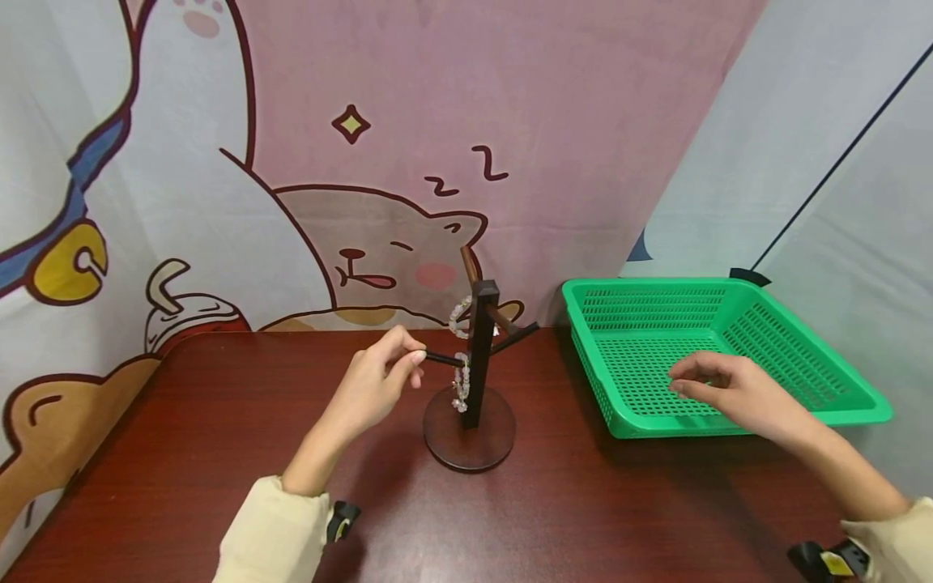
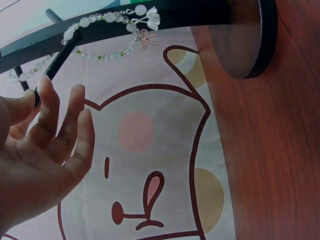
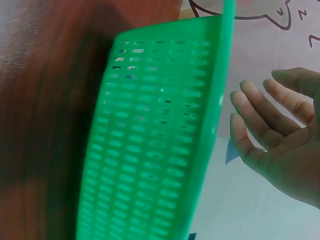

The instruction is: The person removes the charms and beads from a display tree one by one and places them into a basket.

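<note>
My left hand (image 1: 375,376) pinches the tip of a thin dark peg (image 1: 442,359) between thumb and forefinger. That peg juts from the left of a dark wooden jewelry stand (image 1: 479,364) with a round base. Around the peg, close to the post, hangs a beaded bracelet (image 2: 85,21) of pale clear beads with a white flower charm and a pink bow charm. A second beaded bracelet (image 1: 455,320) hangs farther back, partly hidden by the post. Over the green basket (image 1: 627,425), my right hand (image 1: 736,393) hovers with loosely bent fingers and nothing in them.
The basket sits on the reddish-brown table (image 1: 240,429) to the right of the stand. Other pegs (image 1: 517,336) stick out from the post's right side and top. Behind the table hangs a cartoon-printed cloth (image 1: 583,121).
</note>
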{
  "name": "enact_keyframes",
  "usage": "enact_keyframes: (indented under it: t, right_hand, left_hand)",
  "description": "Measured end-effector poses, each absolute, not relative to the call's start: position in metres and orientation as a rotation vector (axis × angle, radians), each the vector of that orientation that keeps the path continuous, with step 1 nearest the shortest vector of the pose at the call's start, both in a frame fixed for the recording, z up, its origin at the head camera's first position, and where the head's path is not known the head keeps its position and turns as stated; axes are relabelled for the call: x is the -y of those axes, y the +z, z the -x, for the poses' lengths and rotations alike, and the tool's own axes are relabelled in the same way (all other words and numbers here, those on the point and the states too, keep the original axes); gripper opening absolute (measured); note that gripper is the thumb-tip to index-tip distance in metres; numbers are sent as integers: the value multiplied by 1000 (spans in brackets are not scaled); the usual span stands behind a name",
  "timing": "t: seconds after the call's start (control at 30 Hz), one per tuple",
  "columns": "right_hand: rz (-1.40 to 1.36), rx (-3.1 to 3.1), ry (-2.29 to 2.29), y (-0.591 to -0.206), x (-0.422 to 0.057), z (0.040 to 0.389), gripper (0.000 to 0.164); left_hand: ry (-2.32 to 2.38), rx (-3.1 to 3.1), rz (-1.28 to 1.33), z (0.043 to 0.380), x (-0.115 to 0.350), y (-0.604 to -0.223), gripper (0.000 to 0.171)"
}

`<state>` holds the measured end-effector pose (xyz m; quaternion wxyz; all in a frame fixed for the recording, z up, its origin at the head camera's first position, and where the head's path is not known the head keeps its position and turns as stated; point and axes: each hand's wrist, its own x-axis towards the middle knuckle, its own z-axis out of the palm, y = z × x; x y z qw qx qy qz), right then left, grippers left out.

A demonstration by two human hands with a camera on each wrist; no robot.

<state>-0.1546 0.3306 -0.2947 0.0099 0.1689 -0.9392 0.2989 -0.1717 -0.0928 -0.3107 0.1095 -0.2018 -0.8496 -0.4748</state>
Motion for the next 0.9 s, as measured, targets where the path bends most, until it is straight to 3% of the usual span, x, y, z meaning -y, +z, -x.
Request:
enact_keyframes:
  t: [0.9]
  right_hand:
    - [-803,2900,1130,-266,-257,181,12]
  left_hand:
    - [-1367,2505,595,170,93,-308,4]
